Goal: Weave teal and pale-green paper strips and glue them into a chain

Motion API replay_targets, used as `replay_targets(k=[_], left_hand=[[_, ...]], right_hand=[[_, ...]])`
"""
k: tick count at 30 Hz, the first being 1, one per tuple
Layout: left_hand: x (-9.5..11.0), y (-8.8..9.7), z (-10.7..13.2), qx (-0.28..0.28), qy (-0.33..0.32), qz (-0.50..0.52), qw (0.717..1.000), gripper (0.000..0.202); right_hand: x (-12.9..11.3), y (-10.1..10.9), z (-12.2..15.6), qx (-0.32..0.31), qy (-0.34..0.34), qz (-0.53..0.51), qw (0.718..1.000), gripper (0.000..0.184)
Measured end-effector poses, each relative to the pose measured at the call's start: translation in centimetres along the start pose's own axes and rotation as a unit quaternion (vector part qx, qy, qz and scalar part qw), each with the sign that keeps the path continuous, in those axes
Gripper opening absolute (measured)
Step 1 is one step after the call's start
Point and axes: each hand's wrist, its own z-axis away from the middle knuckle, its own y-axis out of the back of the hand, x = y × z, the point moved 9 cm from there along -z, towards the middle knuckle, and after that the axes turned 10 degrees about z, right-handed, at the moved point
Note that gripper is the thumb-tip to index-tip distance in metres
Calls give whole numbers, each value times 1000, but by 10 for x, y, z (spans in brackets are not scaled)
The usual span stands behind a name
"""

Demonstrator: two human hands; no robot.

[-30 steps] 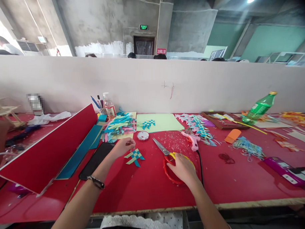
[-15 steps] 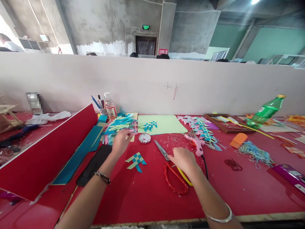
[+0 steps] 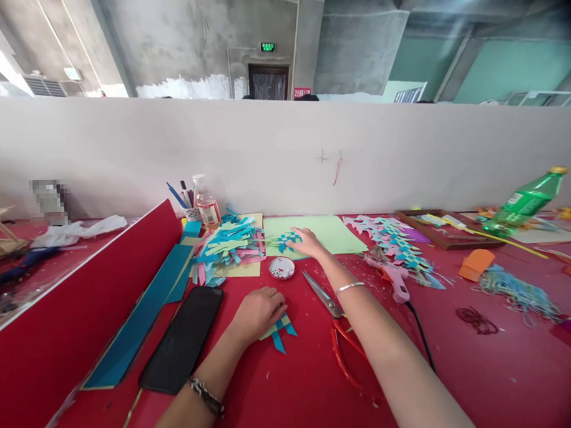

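My left hand point(image 3: 261, 311) rests low over the red tabletop, its fingers curled together on a blue and pale-green woven paper piece point(image 3: 284, 329). Part of that piece is hidden under the hand; its strip ends stick out to the right. Farther away, my right hand point(image 3: 308, 242) pinches at the right end of a similar woven paper fish point(image 3: 285, 240) lying on pale-green paper sheets point(image 3: 333, 234). Beneath my right forearm lie large red-handled scissors point(image 3: 326, 297). A small round white dish point(image 3: 282, 268) stands between the hands.
Cut paper strips point(image 3: 232, 237) are heaped at the back left, beside a bottle point(image 3: 205, 201). A black phone point(image 3: 182, 339) and a red board point(image 3: 96, 308) lie left. To the right are a pink glue gun point(image 3: 396, 282), woven fish point(image 3: 399, 241), and a green bottle point(image 3: 526, 202).
My right hand has left the scissors and reached forward to the woven fish on the sheets. My left hand has come back from the strip heap onto the nearer woven piece. The view has shifted.
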Motion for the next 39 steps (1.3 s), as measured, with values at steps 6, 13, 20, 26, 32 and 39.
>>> replay_targets(k=[6, 13, 20, 26, 32, 39], left_hand=[[-2, -4, 2, -6, 1, 5, 1000, 27], [-1, -4, 0, -5, 11, 14, 1000, 27], [-1, -2, -1, -7, 25, 32, 999, 24], [-13, 2, 3, 20, 85, 8, 996, 33], [-14, 0, 7, 3, 72, 27, 997, 54], [-12, -1, 5, -7, 65, 13, 998, 42]], right_hand=[[-12, -31, -27, -35, -14, 41, 998, 71], [-14, -29, -32, -39, -29, 53, 997, 68], [-1, -34, -35, -51, -75, 34, 995, 63], [-1, -34, -35, -56, -81, 45, 994, 80], [1, -29, -35, -71, -91, 47, 992, 75], [0, -28, -27, -41, -122, -5, 992, 63]])
